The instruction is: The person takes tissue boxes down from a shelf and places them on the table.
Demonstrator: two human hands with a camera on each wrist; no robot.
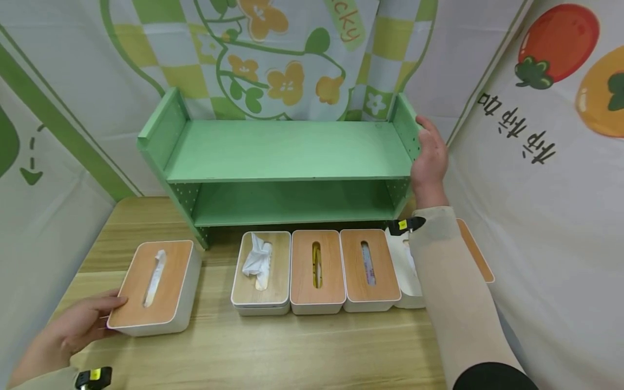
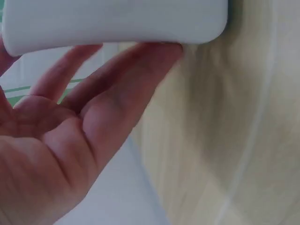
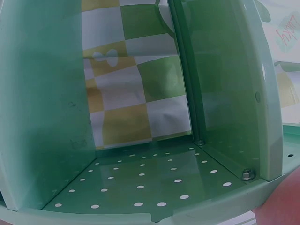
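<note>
At the left of the head view, my left hand (image 1: 80,325) grips the near left corner of a white tissue box (image 1: 151,284) with a wood-coloured lid. Its thumb lies on the lid's edge, and in the left wrist view its fingers touch the white wall (image 2: 117,21). Whether the box rests fully on the table cannot be seen. My right hand (image 1: 430,162) lies against the outer side of the green shelf's right panel (image 1: 405,122). Most of its fingertips are hidden; the right wrist view catches only a patch of skin beside the perforated panel (image 3: 140,178).
Along the shelf's front stand a tissue box with white tissue pulled out (image 1: 280,271), two lidded boxes (image 1: 302,271) (image 1: 382,260), and a white one (image 1: 407,295) partly behind the right forearm. Another wood-coloured lid (image 1: 474,249) shows beyond that arm. Printed cloth walls (image 1: 536,216) surround the wooden table (image 1: 244,352).
</note>
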